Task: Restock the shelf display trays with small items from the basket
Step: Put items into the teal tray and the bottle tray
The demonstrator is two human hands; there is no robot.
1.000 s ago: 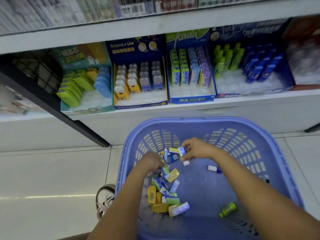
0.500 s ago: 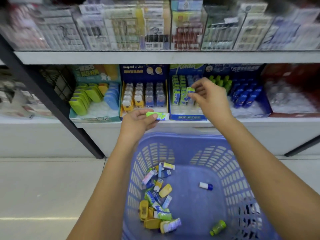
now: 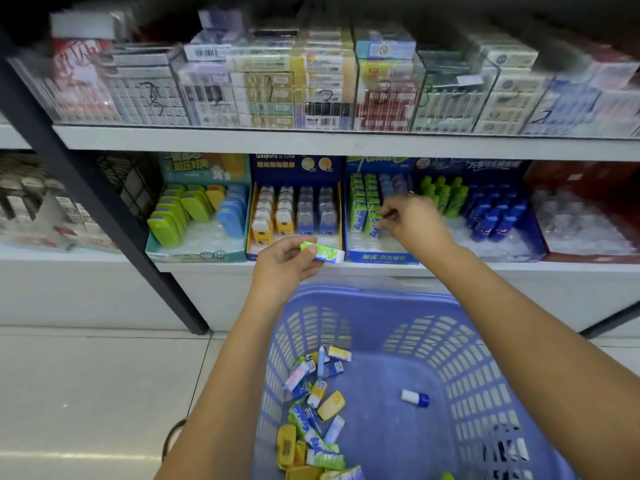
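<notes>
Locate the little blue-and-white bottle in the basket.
Head view: the blue-and-white bottle lies alone on the floor of the basket, right of the heap of packs.

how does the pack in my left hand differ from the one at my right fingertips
The held pack lies sideways in the left hand, off the shelf; the tray pack stands upright in the blue tray, right hand pinching its top. Both are green.

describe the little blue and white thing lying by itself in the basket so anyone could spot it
Find the blue slatted basket low in the view. Its items are heaped along the left side; the blue-and-white piece lies alone to their right. It is a short stub, white one end, blue the other.
</notes>
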